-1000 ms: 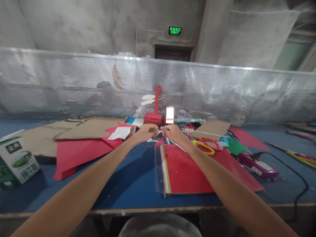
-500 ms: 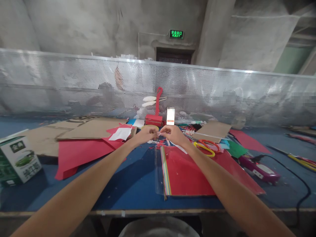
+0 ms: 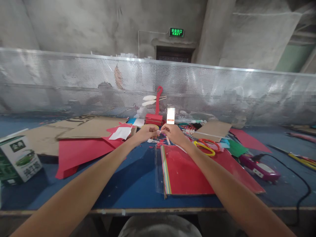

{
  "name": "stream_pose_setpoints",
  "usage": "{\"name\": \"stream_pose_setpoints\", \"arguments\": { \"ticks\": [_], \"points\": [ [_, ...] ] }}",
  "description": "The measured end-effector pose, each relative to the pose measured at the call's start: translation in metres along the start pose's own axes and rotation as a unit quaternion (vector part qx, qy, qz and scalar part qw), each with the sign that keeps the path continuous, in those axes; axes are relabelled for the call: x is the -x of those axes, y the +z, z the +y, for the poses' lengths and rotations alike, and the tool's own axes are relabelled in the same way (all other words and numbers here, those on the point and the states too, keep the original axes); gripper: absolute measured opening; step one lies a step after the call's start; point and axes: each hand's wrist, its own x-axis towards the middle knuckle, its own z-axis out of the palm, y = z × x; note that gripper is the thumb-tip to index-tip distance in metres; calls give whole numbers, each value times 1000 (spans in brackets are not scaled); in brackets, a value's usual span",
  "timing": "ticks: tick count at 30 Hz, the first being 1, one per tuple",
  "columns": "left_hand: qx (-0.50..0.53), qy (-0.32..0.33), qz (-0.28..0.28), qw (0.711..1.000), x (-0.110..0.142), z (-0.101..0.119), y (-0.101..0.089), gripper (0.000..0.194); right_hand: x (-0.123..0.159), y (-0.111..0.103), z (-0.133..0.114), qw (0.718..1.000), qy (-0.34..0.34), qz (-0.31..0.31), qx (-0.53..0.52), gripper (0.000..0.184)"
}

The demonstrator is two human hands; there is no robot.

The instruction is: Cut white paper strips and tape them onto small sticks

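Observation:
Both arms reach far out over the blue table (image 3: 128, 184). My left hand (image 3: 147, 132) and my right hand (image 3: 172, 133) meet fingertip to fingertip, each pinching one end of a small pale scrap of paper (image 3: 159, 132) held just above the table. Small red and white paper bits (image 3: 158, 142) lie under the hands. A stack of coloured paper with a red top sheet (image 3: 187, 171) in a clear sleeve lies under my right forearm. Scissors with yellow and red handles (image 3: 206, 146) rest just right of my right wrist.
Red paper (image 3: 81, 153) and cardboard sheets (image 3: 81, 128) lie at the left, with a green-and-white carton (image 3: 21, 161) at the far left. A red roller tool (image 3: 154, 115) and a phone (image 3: 170, 116) stand against the perforated metal screen (image 3: 222, 92). A purple glue gun (image 3: 259, 166) with a black cord lies at the right.
The hands have stayed together on the small scrap, with only slight shifts of the fingers. The view has tilted a little.

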Motion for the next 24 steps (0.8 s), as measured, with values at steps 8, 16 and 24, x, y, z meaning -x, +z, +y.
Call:
{"name": "stream_pose_setpoints", "arguments": {
  "ticks": [8, 16, 24],
  "points": [
    [-44, 14, -4, 999, -2, -1, 2, 30, 1, 2, 1, 999, 14, -26, 28, 30],
    [-70, 33, -22, 997, 1, 5, 1, 27, 1, 0, 2, 997, 52, -55, -24, 51],
    [-66, -20, -7, 998, -3, -6, -2, 30, 2, 2, 2, 994, 33, -26, -105, 11]
  ]
}}
